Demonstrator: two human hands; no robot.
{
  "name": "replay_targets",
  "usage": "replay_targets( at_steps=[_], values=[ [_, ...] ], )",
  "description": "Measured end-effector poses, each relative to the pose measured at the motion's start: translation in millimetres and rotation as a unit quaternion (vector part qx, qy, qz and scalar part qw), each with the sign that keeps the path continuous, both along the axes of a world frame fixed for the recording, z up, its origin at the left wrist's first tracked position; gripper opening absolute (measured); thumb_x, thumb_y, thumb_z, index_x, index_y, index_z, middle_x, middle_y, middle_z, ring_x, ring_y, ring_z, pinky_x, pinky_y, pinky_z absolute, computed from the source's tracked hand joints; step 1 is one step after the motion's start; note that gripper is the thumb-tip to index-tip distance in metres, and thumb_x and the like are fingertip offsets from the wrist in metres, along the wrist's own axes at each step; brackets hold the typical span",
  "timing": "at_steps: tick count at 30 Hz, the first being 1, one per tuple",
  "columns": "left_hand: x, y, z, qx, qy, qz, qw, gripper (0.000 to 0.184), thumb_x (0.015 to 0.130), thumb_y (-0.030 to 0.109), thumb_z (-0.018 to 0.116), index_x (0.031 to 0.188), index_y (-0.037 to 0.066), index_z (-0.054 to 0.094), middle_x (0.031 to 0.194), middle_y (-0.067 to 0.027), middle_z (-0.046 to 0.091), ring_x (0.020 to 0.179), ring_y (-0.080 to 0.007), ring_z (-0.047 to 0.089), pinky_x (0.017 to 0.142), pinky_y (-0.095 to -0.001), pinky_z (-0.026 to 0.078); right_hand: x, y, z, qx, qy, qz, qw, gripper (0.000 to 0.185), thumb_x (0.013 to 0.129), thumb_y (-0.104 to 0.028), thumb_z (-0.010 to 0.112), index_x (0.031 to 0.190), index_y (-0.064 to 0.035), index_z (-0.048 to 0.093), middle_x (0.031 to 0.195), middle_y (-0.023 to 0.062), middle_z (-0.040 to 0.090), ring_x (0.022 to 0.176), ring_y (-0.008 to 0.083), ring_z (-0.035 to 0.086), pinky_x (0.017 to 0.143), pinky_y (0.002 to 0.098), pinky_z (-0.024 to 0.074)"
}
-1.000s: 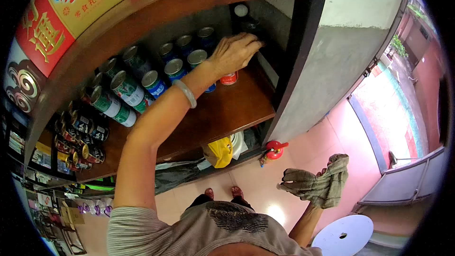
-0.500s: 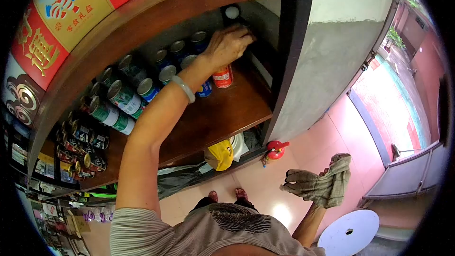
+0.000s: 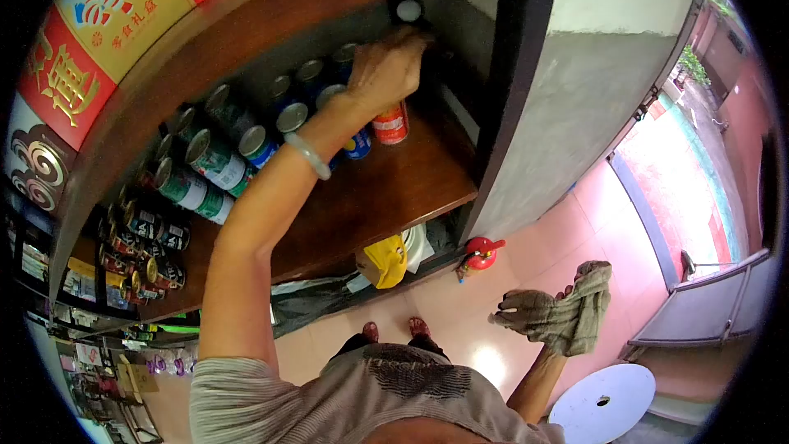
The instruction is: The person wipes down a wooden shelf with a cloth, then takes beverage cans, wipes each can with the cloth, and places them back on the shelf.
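Note:
My left hand (image 3: 386, 70), a pale bangle (image 3: 307, 155) on its wrist, reaches deep into the brown wooden shelf (image 3: 411, 185). It is just above and behind a red can (image 3: 391, 125) whose top it hides; its fingers are smeared by motion. Blue cans (image 3: 357, 145) stand beside and behind my forearm, partly covered by it. Green-labelled cans (image 3: 218, 160) stand further left. Low on the right, away from the shelf, my right hand (image 3: 565, 293) is closed on a grey-green checked cloth (image 3: 567, 321) that covers most of it.
Black cans (image 3: 148, 226) are stacked at the left. Under the shelf lies a yellow bag (image 3: 385, 261). A red object (image 3: 481, 253) stands on the tiled floor by the wall (image 3: 534, 115). A white round disc (image 3: 604, 403) is at lower right, and red gift boxes (image 3: 78, 94) at upper left.
My left hand has moved slightly left inside the shelf, its fingers now blurred. The right hand keeps the cloth in nearly the same place. The view has shifted a little.

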State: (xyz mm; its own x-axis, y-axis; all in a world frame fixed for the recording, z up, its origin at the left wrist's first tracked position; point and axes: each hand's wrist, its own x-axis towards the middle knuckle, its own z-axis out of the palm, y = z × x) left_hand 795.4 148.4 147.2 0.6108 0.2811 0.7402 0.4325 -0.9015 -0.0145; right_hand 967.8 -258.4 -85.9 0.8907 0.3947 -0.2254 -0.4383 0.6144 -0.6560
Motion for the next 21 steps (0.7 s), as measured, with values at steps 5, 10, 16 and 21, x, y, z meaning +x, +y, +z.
replay_targets(
  at_steps=[5,10,16,21],
  values=[
    [-55.6,-32.8,13.0,0.020,-0.122,-0.102,0.987,0.013,0.082,0.003,0.057,0.092,0.000,0.065,0.081,-0.0131,0.066,0.070,-0.0248,0.064,0.062,-0.0304,0.051,5.5,13.8,-11.6,0.002,-0.004,0.075,0.997,0.031,0.093,-0.025,0.041,0.115,-0.0030,0.048,0.099,0.0114,0.058,0.074,0.0227,0.059,0.061,0.0329,0.0528],
    [-125.8,-95.0,-6.2,-0.162,-0.170,-0.027,0.972,0.013,0.086,0.001,0.055,0.093,-0.002,0.064,0.080,-0.0121,0.067,0.070,-0.0175,0.064,0.061,-0.0263,0.049,4.5,50.1,-29.3,-0.159,-0.226,0.133,0.952,0.028,0.093,-0.022,0.042,0.113,-0.0033,0.048,0.102,0.0101,0.057,0.085,0.0236,0.057,0.073,0.0346,0.0503],
    [-189.6,-149.0,-48.1,-0.197,-0.122,0.015,0.973,0.013,0.080,-0.004,0.057,0.090,-0.002,0.064,0.068,-0.0097,0.063,0.055,-0.0162,0.059,0.050,-0.0238,0.044,-37.6,89.2,50.0,-0.014,-0.095,0.250,0.963,0.036,0.095,-0.026,0.038,0.122,-0.0030,0.045,0.117,0.0154,0.052,0.101,0.0287,0.055,0.087,0.0445,0.0490],
    [-239.3,-178.2,-65.7,-0.193,-0.181,0.028,0.964,0.014,0.080,-0.006,0.057,0.091,-0.002,0.063,0.068,-0.0114,0.064,0.057,-0.0175,0.061,0.051,-0.0243,0.046,-28.8,81.5,-5.2,-0.112,-0.077,0.365,0.921,0.043,0.094,-0.032,0.042,0.128,-0.0056,0.042,0.120,0.0142,0.053,0.102,0.0278,0.057,0.082,0.0413,0.0510]
  ],
)
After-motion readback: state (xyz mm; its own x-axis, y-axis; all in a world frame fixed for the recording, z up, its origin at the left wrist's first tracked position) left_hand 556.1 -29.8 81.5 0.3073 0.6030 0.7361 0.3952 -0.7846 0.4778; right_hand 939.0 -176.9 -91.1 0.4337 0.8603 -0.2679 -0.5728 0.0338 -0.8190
